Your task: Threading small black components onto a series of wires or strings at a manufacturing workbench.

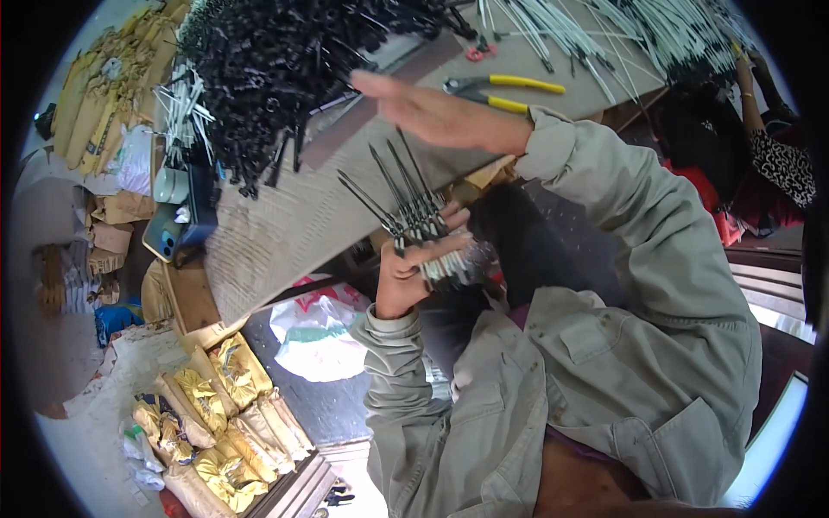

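Note:
My left hand is wrapped round a bunch of slim rods. Their thin dark tips fan out toward the table, and pale, shiny ends show below my fingers. I cannot make out what kind of rods these are. Above them, my right hand stretches leftward with straight fingers, slightly blurred, and no object shows in it. Its fingertips are near a large heap of small black parts on the table. Pliers with yellow handles lie just beyond my right wrist.
Long white rods are heaped at the far right, with a small red item nearby. A phone leans at the table's left edge. Yellow-wrapped packages fill a box at lower left. Another person's patterned sleeve shows at right.

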A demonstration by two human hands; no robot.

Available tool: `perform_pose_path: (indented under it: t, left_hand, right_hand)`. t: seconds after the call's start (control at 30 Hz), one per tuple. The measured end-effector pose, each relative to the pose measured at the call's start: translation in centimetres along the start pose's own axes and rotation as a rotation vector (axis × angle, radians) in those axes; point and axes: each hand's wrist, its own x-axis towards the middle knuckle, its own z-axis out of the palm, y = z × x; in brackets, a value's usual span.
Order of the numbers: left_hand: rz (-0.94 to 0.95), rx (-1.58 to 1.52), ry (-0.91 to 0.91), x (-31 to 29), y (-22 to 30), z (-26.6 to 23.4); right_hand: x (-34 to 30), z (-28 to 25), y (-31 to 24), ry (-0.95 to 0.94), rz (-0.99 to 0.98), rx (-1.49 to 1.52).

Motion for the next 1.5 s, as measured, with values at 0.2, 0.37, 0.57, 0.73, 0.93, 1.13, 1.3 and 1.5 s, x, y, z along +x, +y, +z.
perform_pose_path:
  t: [0.2,0.37,0.57,0.73,0.93,1.13,1.3,1.5]
  left_hand:
    - [-0.229,-0.013,0.221,-1.1,0.0,-1.0]
    - [-0.251,0.0,0.462,-1.3,0.1,1.3]
    - [-0.353,-0.098,0.359,0.5,1.5,-0.3]
    - [-0.414,-0.263,0.278,0.9,3.1,-1.2]
    - [-0.407,-0.273,0.341,0.1,2.3,-2.4]
    - [-0.28,-0.347,0.355,0.3,1.9,-2.2]
    - [-0.339,-0.38,0.396,-0.2,1.7,-2.5]
    - [-0.208,-0.414,0.446,-0.3,1.0,-2.4]
  right_hand:
    - [0.8,2.4,2.1,-0.587,-0.663,-0.722]
    - [1.5,1.5,3.2,-0.627,-0.49,-0.414]
    - [9.3,-7.2,2.7,-0.215,0.091,-0.965]
    - [11.9,-9.7,7.7,-0.41,0.188,-1.294]
    - [12.5,-9.8,6.7,-0.399,0.003,-1.39]
    - [11.7,-9.7,3.5,-0.516,0.142,-1.551]
    - [8.9,-8.9,0.7,-0.212,-0.519,-1.696]
    - [-0.2,-3.8,-6.3,-0.001,-0.244,-0.29]
